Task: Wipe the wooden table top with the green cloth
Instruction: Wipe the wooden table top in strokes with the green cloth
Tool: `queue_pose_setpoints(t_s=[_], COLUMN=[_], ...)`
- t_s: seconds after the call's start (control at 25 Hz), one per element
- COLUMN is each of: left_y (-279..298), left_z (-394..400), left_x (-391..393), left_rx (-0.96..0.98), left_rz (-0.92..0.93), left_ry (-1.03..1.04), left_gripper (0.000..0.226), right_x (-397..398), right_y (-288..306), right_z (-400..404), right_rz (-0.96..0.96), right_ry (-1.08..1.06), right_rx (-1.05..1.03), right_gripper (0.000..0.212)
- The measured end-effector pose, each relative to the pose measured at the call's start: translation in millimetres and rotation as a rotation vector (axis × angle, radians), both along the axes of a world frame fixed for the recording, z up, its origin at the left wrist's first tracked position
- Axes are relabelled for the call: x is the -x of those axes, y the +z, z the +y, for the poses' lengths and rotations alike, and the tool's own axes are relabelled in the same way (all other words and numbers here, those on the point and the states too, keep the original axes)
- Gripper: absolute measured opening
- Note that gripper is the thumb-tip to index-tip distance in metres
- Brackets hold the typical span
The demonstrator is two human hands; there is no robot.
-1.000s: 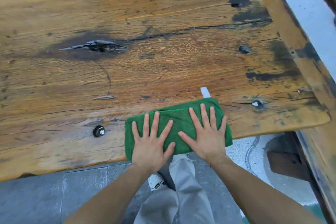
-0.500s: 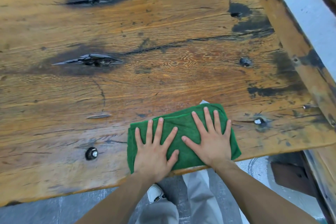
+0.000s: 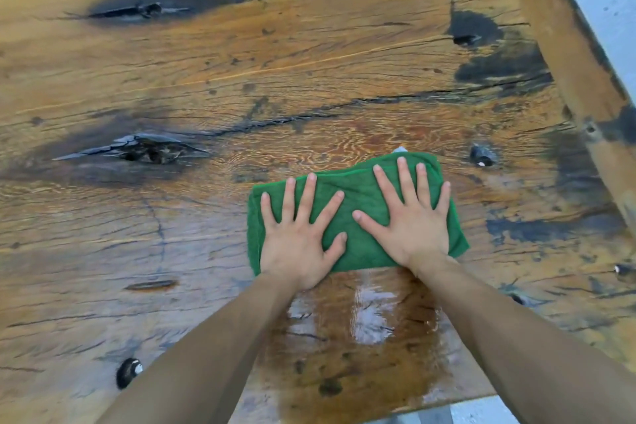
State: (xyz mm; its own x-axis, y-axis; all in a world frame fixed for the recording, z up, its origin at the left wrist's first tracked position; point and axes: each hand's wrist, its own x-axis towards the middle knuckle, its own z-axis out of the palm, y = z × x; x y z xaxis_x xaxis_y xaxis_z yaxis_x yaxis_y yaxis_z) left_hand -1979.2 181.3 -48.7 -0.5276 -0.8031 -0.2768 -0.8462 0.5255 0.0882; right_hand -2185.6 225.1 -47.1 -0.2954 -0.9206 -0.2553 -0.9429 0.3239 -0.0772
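Observation:
The folded green cloth (image 3: 354, 182) lies flat on the worn wooden table top (image 3: 309, 62), right of centre. My left hand (image 3: 296, 244) presses palm-down on the cloth's left half with fingers spread. On the right half, my right hand (image 3: 413, 227) lies the same way. Neither hand grips the fabric. A white label tip (image 3: 399, 149) pokes out at the cloth's far edge. Behind the cloth, toward me, a dark wet streak (image 3: 364, 320) shines on the wood.
A thick wooden beam (image 3: 568, 55) slants along the table's right side. The wood has a cracked dark knot (image 3: 144, 151) at the left, black stains at the far right, and a metal bolt head (image 3: 129, 372) near the front edge.
Both hands have pushed the cloth away from the near edge toward the table's middle, leaving a wet streak behind it. The view has moved forward over the table.

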Motion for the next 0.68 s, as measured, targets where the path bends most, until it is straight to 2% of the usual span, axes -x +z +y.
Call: queue_pose_setpoints(t_s=[0.68], left_y=[-13], left_z=[-296], left_x=[146], left_rx=[0.162], left_rz=[0.032], left_ry=[0.019], left_gripper=[0.069], right_x=[147], right_y=[-9], right_z=[-291], right_rz=[0.022], right_ry=[0.036], right_rx=[0.086], right_gripper=[0.089])
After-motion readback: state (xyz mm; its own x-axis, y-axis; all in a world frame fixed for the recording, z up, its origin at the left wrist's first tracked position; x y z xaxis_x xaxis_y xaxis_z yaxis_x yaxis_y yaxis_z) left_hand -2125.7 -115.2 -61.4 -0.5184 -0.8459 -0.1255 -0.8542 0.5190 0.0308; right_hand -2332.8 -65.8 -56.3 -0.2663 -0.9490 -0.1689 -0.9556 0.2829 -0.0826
